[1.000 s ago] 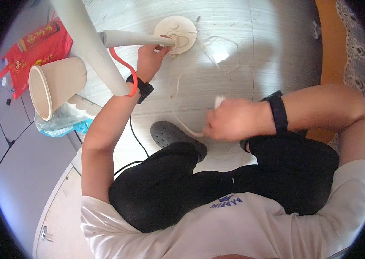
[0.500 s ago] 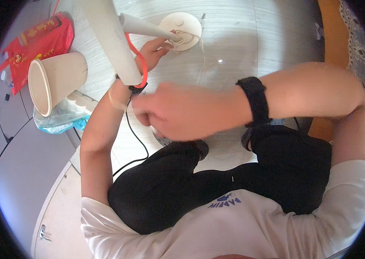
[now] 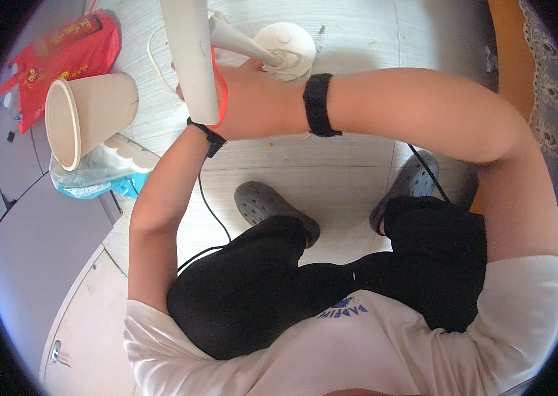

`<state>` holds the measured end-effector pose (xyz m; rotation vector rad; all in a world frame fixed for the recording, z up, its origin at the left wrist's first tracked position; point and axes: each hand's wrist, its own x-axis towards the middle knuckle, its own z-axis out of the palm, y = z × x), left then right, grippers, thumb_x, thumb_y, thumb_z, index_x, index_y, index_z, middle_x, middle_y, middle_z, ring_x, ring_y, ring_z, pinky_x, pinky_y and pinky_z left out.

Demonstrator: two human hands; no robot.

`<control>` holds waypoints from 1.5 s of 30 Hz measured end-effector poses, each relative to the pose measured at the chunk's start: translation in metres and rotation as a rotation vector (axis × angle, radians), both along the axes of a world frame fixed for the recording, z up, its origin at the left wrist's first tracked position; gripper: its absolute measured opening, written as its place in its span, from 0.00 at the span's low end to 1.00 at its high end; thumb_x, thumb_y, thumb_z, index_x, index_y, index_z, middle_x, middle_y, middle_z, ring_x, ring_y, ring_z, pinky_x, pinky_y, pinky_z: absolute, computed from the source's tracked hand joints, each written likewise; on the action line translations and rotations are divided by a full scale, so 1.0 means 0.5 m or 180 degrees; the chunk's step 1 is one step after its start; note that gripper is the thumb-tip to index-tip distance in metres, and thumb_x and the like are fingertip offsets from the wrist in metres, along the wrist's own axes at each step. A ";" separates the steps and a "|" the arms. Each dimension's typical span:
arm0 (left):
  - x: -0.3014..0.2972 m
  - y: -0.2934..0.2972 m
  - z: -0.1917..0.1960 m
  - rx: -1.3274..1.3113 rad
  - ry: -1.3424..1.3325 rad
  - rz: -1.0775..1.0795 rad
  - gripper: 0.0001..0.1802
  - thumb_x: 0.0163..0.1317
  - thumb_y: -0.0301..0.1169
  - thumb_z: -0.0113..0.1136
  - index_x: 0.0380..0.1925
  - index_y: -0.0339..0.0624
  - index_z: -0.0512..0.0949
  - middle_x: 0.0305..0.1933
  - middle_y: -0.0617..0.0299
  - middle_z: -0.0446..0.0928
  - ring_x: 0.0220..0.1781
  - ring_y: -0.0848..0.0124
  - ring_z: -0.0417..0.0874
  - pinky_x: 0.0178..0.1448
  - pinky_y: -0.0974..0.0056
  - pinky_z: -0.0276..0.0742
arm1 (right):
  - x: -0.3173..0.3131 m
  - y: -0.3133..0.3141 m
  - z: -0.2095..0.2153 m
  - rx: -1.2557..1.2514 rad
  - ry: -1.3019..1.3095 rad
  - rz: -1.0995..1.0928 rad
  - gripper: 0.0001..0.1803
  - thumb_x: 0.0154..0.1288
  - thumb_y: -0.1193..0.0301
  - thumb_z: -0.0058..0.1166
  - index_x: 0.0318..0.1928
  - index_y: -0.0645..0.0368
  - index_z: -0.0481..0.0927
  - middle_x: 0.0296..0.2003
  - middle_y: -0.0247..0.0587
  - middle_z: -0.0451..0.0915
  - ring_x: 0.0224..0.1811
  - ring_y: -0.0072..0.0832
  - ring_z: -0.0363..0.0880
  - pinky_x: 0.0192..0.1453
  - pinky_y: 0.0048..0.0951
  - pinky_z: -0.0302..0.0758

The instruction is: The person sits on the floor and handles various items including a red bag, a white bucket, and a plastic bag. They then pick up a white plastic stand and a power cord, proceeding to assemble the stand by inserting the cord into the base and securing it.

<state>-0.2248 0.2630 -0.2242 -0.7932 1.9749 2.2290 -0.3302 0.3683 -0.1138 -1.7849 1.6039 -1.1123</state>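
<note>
A white pole [image 3: 242, 41] with a round white base [image 3: 298, 43] stands on the floor ahead of me, a pale cord wound at its foot. My right hand [image 3: 259, 99] reaches across over my left wrist, its fingertips showing left of a thick white bar. There they close on a loop of white cord [image 3: 153, 56]. Only a small part of my left hand [image 3: 252, 64] shows beside the pole; its fingers are hidden. The white bar [image 3: 193, 59], with an orange-red strip [image 3: 223, 99] along it, hangs in front of both hands.
A beige bin [image 3: 104, 105] lies tilted at the left, beside a red bag [image 3: 71, 59] and a clear-and-blue plastic package [image 3: 94, 181]. A black cable [image 3: 206, 198] runs past my left leg. Grey clogs [image 3: 269, 201] are on my feet; lace-edged cloth [image 3: 546, 86] hangs at the right.
My right hand has moved up and forward, from in front of my left wrist to behind the white bar. The cord now loops out to the left. My left hand has become mostly covered.
</note>
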 end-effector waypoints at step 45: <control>-0.030 0.044 -0.052 -0.1203 -0.0561 -0.0278 0.21 0.71 0.39 0.56 0.51 0.30 0.79 0.46 0.53 0.83 0.48 0.69 0.79 0.56 0.62 0.74 | -0.283 0.179 -0.233 0.0668 0.1126 0.0229 0.05 0.63 0.71 0.51 0.32 0.57 0.79 0.29 0.45 0.79 0.29 0.46 0.79 0.33 0.42 0.78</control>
